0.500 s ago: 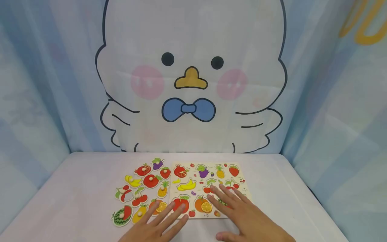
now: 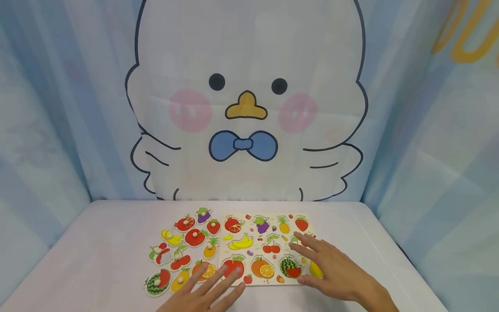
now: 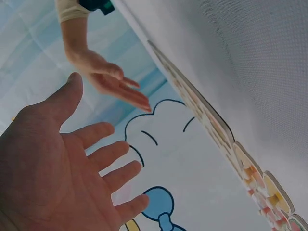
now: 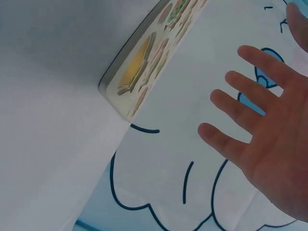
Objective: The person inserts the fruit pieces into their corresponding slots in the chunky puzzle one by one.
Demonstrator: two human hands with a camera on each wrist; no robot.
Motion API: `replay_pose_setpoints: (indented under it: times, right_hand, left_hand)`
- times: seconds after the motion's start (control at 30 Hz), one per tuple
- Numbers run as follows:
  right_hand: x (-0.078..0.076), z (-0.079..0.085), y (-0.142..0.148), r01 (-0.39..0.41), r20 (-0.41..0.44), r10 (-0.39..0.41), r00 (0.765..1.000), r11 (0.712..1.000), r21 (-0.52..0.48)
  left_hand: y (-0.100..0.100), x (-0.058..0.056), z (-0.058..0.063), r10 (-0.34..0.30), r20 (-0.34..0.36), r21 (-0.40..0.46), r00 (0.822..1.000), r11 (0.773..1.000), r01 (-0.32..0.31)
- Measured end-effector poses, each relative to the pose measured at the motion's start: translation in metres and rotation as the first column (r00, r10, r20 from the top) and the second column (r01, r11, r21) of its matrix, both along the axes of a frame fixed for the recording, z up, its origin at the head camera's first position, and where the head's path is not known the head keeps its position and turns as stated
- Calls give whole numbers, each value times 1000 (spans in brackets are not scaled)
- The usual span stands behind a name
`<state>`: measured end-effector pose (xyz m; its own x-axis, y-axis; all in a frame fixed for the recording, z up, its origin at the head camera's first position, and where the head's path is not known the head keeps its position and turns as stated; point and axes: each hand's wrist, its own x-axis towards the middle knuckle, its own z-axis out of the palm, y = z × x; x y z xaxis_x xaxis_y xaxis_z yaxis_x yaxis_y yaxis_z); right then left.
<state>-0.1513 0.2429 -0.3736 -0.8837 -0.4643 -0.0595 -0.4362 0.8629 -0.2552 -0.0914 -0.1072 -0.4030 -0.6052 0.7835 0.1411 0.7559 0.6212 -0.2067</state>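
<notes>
fruit puzzle board [image 2: 257,251]: watermelon picture [image 2: 290,267] now uncovered; right hand [image 2: 333,269] shifted rightward, left hand [image 2: 206,292] nearly unmoved. hands apart, fingers spread.

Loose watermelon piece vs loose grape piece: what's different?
Colour: the watermelon piece is striped green with a red slice; the grape piece is purple with green leaves.
Size: the watermelon piece looks larger than the grape piece.
Place: the watermelon piece lies at the cluster's near end, the grape piece at its far end.
Shared: both are knobbed and left of the puzzle board.
</notes>
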Motion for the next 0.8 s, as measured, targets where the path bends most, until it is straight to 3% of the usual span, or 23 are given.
replay_pose_setpoints:
  times: [0.33,0.57,0.8]
  right_hand:
    - [-29,-13,19,104,61,-102,993,994,-35]
    - [-52,-29,37,200,106,-199,974,980,8]
    - [-67,-37,47,195,160,-197,967,980,24]
  left_hand:
    - [1,-2,2,13,39,6,999,1000,-14]
    - [1,-5,4,6,89,-14,996,1000,-4]
    - [0,-8,3,-5,92,-32,996,999,8]
